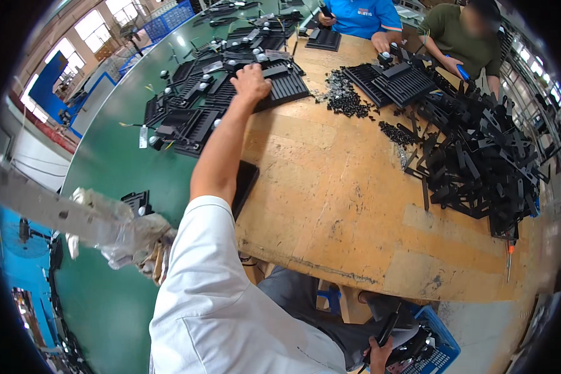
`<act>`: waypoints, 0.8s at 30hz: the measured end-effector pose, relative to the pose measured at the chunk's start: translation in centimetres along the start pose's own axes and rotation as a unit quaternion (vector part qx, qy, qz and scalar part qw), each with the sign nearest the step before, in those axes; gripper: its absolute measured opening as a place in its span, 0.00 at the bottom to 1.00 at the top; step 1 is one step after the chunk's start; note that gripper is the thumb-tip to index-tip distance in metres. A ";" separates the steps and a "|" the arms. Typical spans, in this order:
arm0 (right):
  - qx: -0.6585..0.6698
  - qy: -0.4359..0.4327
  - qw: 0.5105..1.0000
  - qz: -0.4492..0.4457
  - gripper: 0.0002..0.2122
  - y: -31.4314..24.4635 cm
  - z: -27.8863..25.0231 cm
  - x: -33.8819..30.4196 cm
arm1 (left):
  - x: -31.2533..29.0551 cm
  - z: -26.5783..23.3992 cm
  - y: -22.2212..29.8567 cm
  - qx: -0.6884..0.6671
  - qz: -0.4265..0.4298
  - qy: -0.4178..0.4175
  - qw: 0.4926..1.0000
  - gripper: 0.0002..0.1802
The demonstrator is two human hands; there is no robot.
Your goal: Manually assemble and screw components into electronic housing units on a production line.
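Observation:
My left arm is stretched out over the far part of the table. My left hand (251, 84) has its fingers curled on a black finned housing (288, 86), which carries a small round sensor head at its far side. Low in the picture, beside my lap, my right hand (380, 354) is wrapped round a black electric screwdriver (389, 327), its thin bit pointing up. More finned housings (187, 128), with wires and tags, are crowded together left of my left hand.
Small black screws (349, 100) lie heaped right of the housings, and black brackets (474, 156) form a large pile. An orange-handled screwdriver (510, 249) lies near the right edge. Two co-workers sit opposite. A wrapped post (62, 215) stands left; a blue crate (442, 349) is below.

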State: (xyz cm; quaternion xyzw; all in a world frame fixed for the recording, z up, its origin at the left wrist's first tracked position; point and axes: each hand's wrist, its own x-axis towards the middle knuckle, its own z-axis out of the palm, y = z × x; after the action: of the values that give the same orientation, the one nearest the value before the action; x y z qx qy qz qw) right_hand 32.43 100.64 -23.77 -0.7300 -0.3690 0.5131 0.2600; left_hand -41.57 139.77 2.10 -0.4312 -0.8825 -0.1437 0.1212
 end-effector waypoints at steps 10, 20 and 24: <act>-0.024 0.011 0.998 0.051 0.19 -6.2 2.0 -1.8 | 3.2 0.4 -5.2 -0.121 0.140 -0.019 0.983 0.24; 0.016 -0.016 0.999 0.045 0.16 -6.3 0.6 -2.2 | -19.1 -7.6 6.0 -0.194 0.301 0.089 0.929 0.15; 0.061 -0.037 0.997 0.011 0.16 -4.8 0.2 -2.1 | -28.8 -7.9 10.0 -0.185 0.260 0.025 0.947 0.15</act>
State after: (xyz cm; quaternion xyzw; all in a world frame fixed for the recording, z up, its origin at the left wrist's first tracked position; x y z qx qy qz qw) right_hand 30.54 101.83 -19.00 -0.6972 -0.3386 0.5643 0.2843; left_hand -15.67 121.90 1.26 -0.6569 -0.6942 -0.2787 0.0946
